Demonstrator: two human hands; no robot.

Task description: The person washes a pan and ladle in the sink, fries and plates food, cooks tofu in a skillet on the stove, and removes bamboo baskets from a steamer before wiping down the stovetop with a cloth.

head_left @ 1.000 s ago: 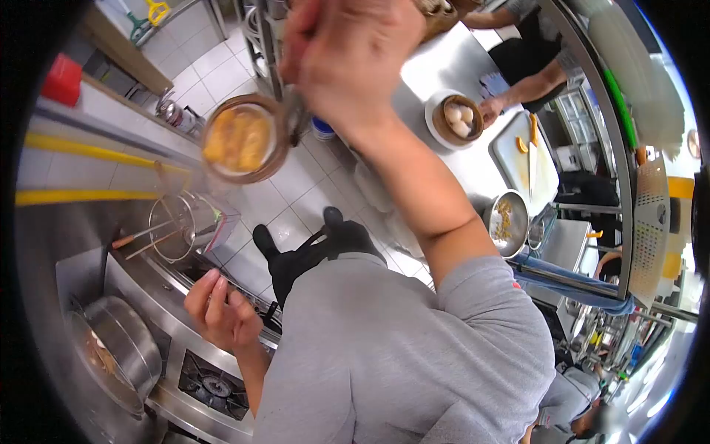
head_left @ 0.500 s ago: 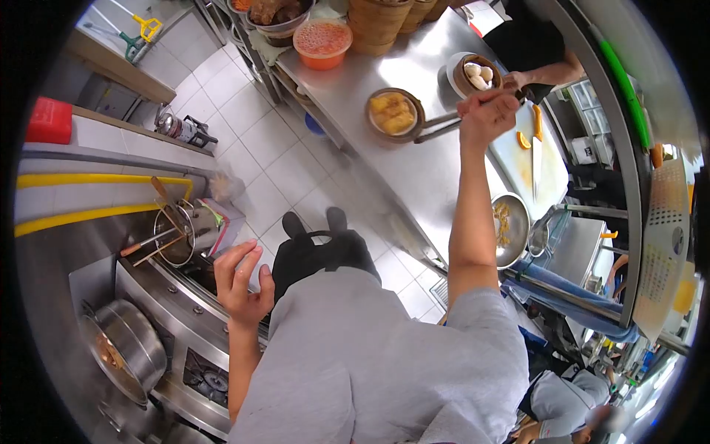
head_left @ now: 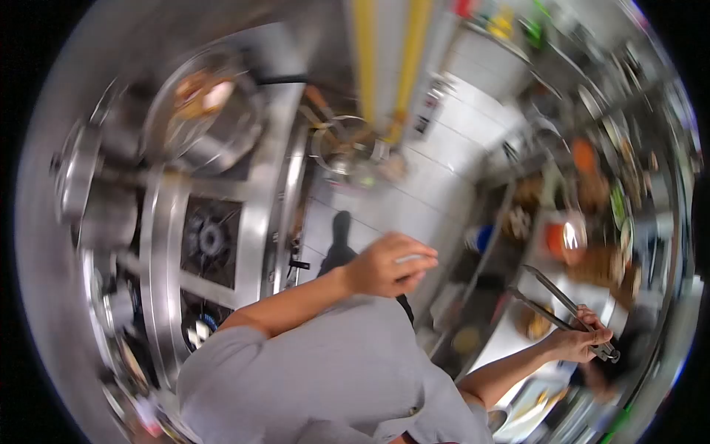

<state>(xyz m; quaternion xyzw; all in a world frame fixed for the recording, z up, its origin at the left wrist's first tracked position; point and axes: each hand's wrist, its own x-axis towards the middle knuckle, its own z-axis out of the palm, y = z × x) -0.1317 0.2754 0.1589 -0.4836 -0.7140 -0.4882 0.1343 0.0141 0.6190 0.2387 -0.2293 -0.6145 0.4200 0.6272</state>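
Metal tongs (head_left: 551, 303) are in my right hand (head_left: 580, 337), at the lower right over the steel worktable, their tips apart with nothing between them. Beside the tongs, a steamer basket with yellow food (head_left: 535, 323) rests on the worktable (head_left: 503, 337). My left hand (head_left: 392, 266) hovers in front of my body, its fingers curled together; whether anything small is in them is too blurred to tell. The whole view is smeared by motion.
To the left is the stove (head_left: 211, 237), with a large steel pot (head_left: 222, 140) behind it. A round wire strainer (head_left: 340, 148) with handled tools stands past the stove. Tiled floor (head_left: 444, 140) runs between stove and worktable. An orange-red tub (head_left: 566, 240) sits on the worktable.
The view has swung left toward the stove. The basket of yellow food was set down on the worktable, and the tongs have come away from it. My left hand's fingers have curled.
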